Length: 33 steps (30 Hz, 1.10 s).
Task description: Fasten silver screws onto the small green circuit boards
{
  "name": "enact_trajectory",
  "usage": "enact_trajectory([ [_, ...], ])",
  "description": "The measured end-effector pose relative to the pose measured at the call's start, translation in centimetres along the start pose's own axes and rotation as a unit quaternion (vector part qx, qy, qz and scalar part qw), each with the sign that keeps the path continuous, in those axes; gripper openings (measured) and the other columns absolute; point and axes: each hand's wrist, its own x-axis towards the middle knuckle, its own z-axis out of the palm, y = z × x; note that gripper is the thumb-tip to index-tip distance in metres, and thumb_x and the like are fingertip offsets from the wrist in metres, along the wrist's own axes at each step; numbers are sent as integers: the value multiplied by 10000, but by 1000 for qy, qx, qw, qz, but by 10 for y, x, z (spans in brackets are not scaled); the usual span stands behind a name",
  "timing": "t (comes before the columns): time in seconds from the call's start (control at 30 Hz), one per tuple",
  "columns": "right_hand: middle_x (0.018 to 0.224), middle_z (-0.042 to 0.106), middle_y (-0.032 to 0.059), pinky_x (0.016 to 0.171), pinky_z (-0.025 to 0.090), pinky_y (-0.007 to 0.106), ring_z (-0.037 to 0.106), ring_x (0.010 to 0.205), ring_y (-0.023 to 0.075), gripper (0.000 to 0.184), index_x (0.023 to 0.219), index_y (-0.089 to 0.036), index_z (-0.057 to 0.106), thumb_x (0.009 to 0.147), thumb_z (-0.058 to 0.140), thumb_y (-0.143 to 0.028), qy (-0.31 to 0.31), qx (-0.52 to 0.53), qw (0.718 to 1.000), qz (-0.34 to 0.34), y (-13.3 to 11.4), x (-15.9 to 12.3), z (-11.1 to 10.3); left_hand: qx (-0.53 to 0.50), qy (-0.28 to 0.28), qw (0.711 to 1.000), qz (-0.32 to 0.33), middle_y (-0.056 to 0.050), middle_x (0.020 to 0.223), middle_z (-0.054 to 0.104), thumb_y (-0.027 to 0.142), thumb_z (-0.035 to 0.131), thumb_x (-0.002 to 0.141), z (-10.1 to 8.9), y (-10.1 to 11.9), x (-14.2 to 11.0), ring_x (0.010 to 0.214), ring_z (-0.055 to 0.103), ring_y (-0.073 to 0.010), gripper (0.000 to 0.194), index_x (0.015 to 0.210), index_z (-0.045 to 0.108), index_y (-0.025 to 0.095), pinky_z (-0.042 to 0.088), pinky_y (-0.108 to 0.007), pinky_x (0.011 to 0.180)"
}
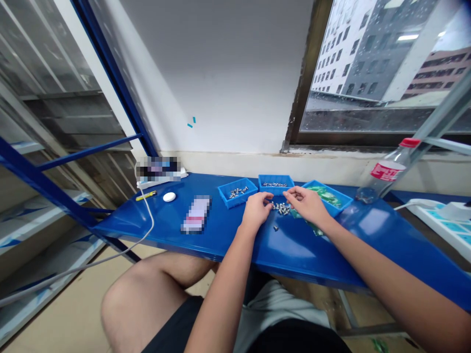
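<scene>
My left hand (pixel 258 208) is at the left edge of a small pile of shiny metal fasteners (pixel 282 210) on the blue table. Its fingers are curled together, and whatever they hold is too small to name. Across the pile, my right hand (pixel 308 204) has its thumb and fingertips pinched together; I cannot make out what is between them. One loose metal fastener (pixel 275 228) lies nearer the table's front edge. Green plastic bags (pixel 315 228) lie partly hidden under my right hand and wrist.
Behind my hands stand a left blue bin (pixel 228 200) and a middle blue bin (pixel 275 177), both holding metal fasteners, and a right blue bin (pixel 336 212) with green bags. A bottle (pixel 386 171), a blurred phone-like object (pixel 196 214), a white round object (pixel 169 197) and a yellow cutter (pixel 146 196) surround them.
</scene>
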Motion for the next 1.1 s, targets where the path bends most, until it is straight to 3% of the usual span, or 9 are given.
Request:
enact_trajectory([
  [0.13,849,766,71,664,601,358,722,734,234,365,947,-228,733,895,669,-583,6,-12,999,-29,-1,-2,4,-109,27,993,-23,-108,1117,780,38,722,820,0,5,2,945,751,-208,338,1131,756,166,627,-363,893],
  [0.23,914,769,80,662,609,351,737,826,247,363,1005,-224,726,878,699,-563,-12,36,999,-16,-4,-2,8,-195,36,980,-18,-113,1159,766,33,716,813,0,8,2,1003,748,-205,364,1155,734,154,633,-347,896],
  [0.37,877,759,78,618,606,336,728,744,223,419,1020,-204,695,823,766,-567,-38,137,989,26,-6,-1,11,-255,21,967,-4,-123,1232,741,34,694,801,2,11,3,1055,737,-207,413,1195,717,156,635,-349,923],
  [0.57,836,758,62,623,600,338,697,616,179,449,1015,-191,666,787,819,-546,-64,198,977,42,-3,0,14,-270,-1,962,31,-145,1334,676,47,674,811,5,12,1,1077,733,-214,442,1235,699,168,634,-361,941],
  [0.7,852,762,65,650,622,348,728,658,195,473,1034,-190,661,755,852,-521,-58,216,973,58,-2,1,15,-258,1,964,59,-146,1372,623,84,704,819,5,12,1,1148,709,-237,443,1250,693,187,640,-355,936],
  [0.93,949,794,91,875,635,408,781,844,244,423,975,-183,699,691,915,-409,-58,277,954,95,-4,-2,13,-293,16,955,54,-142,1425,584,26,667,814,5,11,1,1273,655,-266,479,1263,674,193,605,-396,1033],
  [1.1,897,794,78,853,631,377,777,831,237,388,929,-184,694,672,923,-362,-68,287,950,103,-6,-3,15,-321,5,945,56,-132,1435,584,-19,614,796,6,9,2,1322,622,-275,521,1266,676,197,591,-416,1058],
])
